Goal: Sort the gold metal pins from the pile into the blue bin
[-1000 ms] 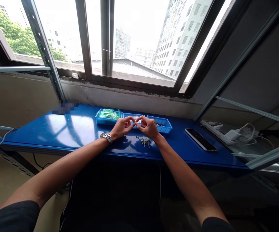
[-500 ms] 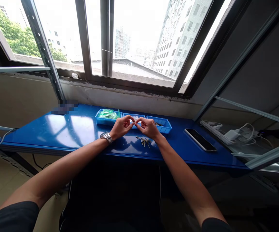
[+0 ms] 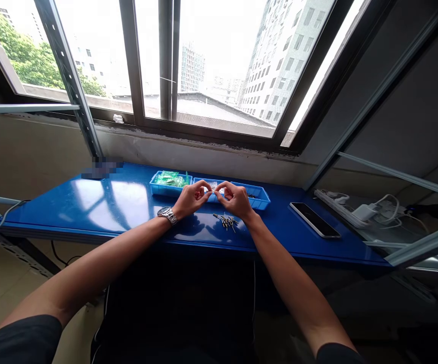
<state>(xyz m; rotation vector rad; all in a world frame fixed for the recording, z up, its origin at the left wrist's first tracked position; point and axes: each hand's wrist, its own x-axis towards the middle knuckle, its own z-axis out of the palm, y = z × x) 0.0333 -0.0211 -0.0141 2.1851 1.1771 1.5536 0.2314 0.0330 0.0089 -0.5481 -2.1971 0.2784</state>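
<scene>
My left hand (image 3: 191, 198), a metal watch (image 3: 167, 215) on its wrist, is closed in a pinch in front of the middle blue bin (image 3: 201, 181). Facing it, my right hand (image 3: 234, 198) pinches as well, thumb against forefinger. Whatever sits between the fingertips is too small to make out, and a narrow gap separates the two hands. Below my right hand a small pile of thin dark and brass-coloured pieces (image 3: 226, 222) lies on the blue tabletop (image 3: 124, 212). My hands partly cover the middle bin, which has whitish contents.
A blue bin (image 3: 166, 189) at left holds green plastic packets (image 3: 170, 178). The right blue bin (image 3: 260, 203) contains small dark pieces. A phone (image 3: 314, 220) lies on the right, near a power strip (image 3: 342, 208) with a white charger and cables. Metal frame posts stand at both sides.
My right hand has shifted slightly to the right, so the fingertips that met are now a little apart. My left hand stays almost in place.
</scene>
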